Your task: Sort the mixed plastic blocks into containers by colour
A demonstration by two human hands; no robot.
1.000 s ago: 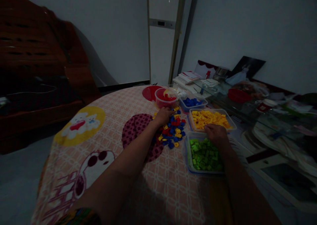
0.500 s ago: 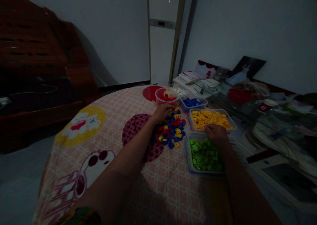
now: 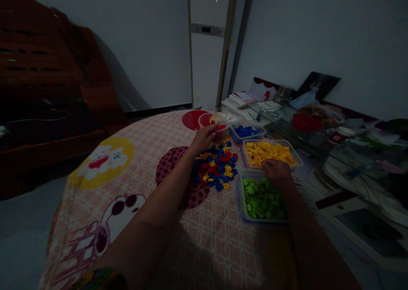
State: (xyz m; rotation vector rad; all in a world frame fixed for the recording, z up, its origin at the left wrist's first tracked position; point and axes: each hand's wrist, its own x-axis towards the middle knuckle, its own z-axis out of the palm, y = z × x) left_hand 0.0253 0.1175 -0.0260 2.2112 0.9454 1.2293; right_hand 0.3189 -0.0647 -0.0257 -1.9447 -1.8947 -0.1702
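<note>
In the head view, my left hand (image 3: 204,137) is at the near rim of a round clear tub (image 3: 202,120). Its fingers are pinched on what looks like a small red toy brick (image 3: 213,122), though the light is dim. Below that hand spreads a loose pile of red, blue and yellow toy bricks (image 3: 219,166). My right hand (image 3: 278,172) is closed over the border between a box of yellow bricks (image 3: 269,152) and a box of green bricks (image 3: 263,200). Anything inside its curled fingers is hidden.
A box of blue bricks (image 3: 246,131) stands beside the round tub. The patterned cloth (image 3: 216,243) covers the round table. To the right, a cluttered glass-topped stand holds papers (image 3: 242,98), a red bowl (image 3: 306,122) and a paper cup (image 3: 341,135). A wooden bench (image 3: 44,69) is far left.
My left hand has lifted from the pile's far edge up to the tub's rim, and a red brick now shows at its fingertips. My right hand stays in place.
</note>
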